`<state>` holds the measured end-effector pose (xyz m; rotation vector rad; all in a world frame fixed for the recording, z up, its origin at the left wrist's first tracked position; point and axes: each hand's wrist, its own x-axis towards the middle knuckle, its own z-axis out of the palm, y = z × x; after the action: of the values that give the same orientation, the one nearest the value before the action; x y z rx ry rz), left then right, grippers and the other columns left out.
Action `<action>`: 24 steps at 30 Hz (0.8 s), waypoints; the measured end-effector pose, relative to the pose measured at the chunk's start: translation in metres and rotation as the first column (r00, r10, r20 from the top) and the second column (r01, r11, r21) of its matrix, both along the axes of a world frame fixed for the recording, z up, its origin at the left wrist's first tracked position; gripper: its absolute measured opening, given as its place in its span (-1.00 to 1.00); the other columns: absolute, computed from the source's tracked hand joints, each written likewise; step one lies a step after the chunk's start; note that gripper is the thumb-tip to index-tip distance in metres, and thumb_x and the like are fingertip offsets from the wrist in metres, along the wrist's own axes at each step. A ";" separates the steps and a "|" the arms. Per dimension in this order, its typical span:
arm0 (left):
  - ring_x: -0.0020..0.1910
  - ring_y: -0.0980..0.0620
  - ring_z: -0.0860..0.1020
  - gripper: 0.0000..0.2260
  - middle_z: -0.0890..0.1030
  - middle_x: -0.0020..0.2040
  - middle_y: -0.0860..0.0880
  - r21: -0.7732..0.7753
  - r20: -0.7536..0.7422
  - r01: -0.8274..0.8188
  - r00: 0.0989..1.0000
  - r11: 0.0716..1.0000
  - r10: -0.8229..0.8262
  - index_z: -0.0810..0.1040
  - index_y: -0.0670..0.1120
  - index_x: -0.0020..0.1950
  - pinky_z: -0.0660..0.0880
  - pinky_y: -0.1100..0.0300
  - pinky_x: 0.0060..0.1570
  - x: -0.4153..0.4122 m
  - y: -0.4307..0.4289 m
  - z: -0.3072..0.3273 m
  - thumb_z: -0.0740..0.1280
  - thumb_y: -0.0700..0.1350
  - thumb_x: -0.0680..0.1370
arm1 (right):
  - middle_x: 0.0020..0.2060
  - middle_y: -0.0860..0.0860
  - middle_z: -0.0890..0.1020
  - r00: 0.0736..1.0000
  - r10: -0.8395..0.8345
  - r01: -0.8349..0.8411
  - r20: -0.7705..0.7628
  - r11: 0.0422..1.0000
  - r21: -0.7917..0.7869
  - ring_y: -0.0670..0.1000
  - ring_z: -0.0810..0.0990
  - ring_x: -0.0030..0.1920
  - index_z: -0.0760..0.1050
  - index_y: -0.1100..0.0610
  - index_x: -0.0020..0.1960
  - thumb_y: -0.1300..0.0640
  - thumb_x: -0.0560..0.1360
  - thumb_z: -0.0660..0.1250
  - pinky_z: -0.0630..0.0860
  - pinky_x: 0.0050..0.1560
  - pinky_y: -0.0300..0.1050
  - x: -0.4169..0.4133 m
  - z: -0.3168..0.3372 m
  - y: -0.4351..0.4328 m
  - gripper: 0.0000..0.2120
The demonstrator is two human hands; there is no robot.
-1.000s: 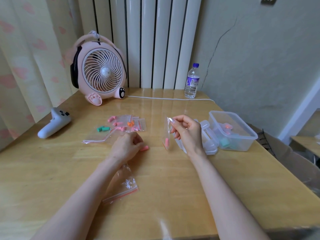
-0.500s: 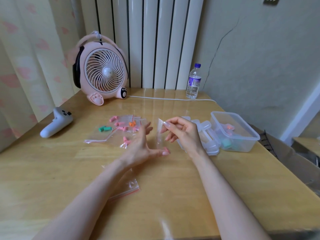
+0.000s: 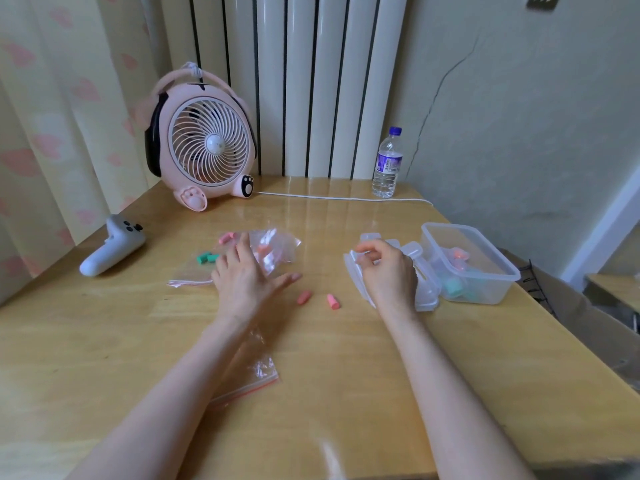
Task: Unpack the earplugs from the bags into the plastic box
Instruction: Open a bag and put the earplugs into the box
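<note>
Two pink earplugs lie loose on the table, one (image 3: 304,296) just right of my left hand and another (image 3: 333,301) beside it. My left hand (image 3: 247,275) rests flat with spread fingers on a pile of small clear bags (image 3: 273,249) holding pink, orange and green earplugs (image 3: 207,258). My right hand (image 3: 388,275) pinches an emptied clear bag (image 3: 355,275) by its top edge. The clear plastic box (image 3: 498,271) stands at the right with pink and green earplugs inside. An empty bag (image 3: 258,375) lies under my left forearm.
The box's clear lid (image 3: 420,271) lies between my right hand and the box. A pink desk fan (image 3: 204,143) stands at the back, its white cable (image 3: 346,198) crossing the table towards a water bottle (image 3: 387,164). A white controller (image 3: 112,249) lies at the left.
My right hand moved right and lowered the bag, now emptied; the second pink earplug lies on the table. My left hand moved back left onto the pile of bags.
</note>
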<state>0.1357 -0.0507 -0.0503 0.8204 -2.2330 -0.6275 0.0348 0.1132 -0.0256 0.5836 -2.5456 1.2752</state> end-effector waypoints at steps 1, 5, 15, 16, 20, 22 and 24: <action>0.40 -0.19 0.24 0.00 0.27 0.43 -0.19 0.007 0.026 0.005 1.000 1.000 -0.005 0.18 -0.21 0.47 0.17 -0.02 0.33 0.001 -0.001 0.001 0.49 0.27 0.23 | 0.00 -0.03 0.65 0.998 -0.049 0.055 -0.040 0.986 0.159 0.08 0.52 0.10 0.58 -0.01 0.07 0.21 0.53 0.22 0.40 -0.06 -0.11 -0.001 -0.001 0.002 -0.77; 0.35 -0.11 0.23 -0.26 0.39 0.32 -0.16 -0.016 -0.135 0.174 0.975 0.985 -0.175 0.36 -0.21 0.35 0.14 0.15 0.30 0.001 0.003 0.000 0.42 0.22 0.35 | 0.12 0.09 0.60 0.997 -0.068 0.080 -0.043 0.875 0.477 0.15 0.43 0.22 0.53 0.08 0.20 0.23 0.55 0.16 0.34 0.14 -0.06 -0.001 -0.001 0.006 -0.71; -0.15 0.08 0.58 -0.91 0.62 -0.16 0.04 -0.018 -0.117 0.371 0.922 0.929 -0.370 0.55 -0.11 -0.01 0.49 0.16 -0.10 -0.001 0.010 0.001 0.35 -0.22 0.50 | 0.19 0.08 0.53 0.983 -0.182 0.136 0.002 0.744 0.654 0.14 0.41 0.27 0.53 0.06 0.18 0.11 0.54 0.25 0.34 0.17 -0.09 -0.005 0.009 0.019 -0.76; -0.16 0.09 0.56 -0.91 0.60 -0.17 0.07 -0.024 -0.094 0.379 0.920 0.925 -0.379 0.55 -0.10 0.00 0.49 0.16 -0.10 -0.001 0.010 0.000 0.35 -0.20 0.50 | 0.19 0.09 0.54 0.984 -0.179 0.120 0.020 0.735 0.667 0.14 0.44 0.26 0.53 0.07 0.17 0.17 0.53 0.24 0.35 0.13 -0.11 -0.006 0.009 0.020 -0.76; -0.16 0.09 0.56 -0.90 0.58 -0.18 0.10 -0.032 -0.048 0.410 0.911 0.912 -0.411 0.54 -0.09 0.01 0.50 0.13 -0.10 -0.001 0.013 -0.002 0.35 -0.19 0.50 | 0.16 0.09 0.55 0.989 -0.128 0.057 0.074 0.790 0.610 0.16 0.48 0.21 0.56 0.10 0.14 0.30 0.49 0.20 0.36 -0.01 -0.12 -0.010 0.004 0.021 -0.71; -0.15 0.11 0.57 -0.86 0.59 -0.16 0.11 -0.033 -0.053 0.448 0.892 0.894 -0.449 0.53 -0.07 0.02 0.51 0.12 -0.11 -0.001 0.014 -0.002 0.36 -0.21 0.48 | 0.15 0.09 0.55 0.994 -0.111 0.083 0.026 0.860 0.504 0.15 0.50 0.18 0.57 0.08 0.12 0.27 0.49 0.23 0.39 0.02 -0.12 -0.012 0.005 0.020 -0.72; -0.12 0.18 0.54 -0.76 0.57 -0.08 0.13 -0.060 -0.064 0.499 0.862 0.864 -0.503 0.51 -0.04 0.05 0.49 0.18 -0.12 -0.002 0.016 -0.004 0.40 -0.24 0.43 | 0.05 0.04 0.57 0.999 -0.033 0.029 0.016 0.974 0.225 0.07 0.55 0.06 0.58 0.04 0.09 0.20 0.46 0.34 0.42 0.05 -0.13 -0.012 0.009 0.017 -0.78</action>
<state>0.1341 -0.0351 -0.0540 0.1722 -2.3862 -0.8316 0.0232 0.1303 -0.0166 0.5742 -2.7250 0.9942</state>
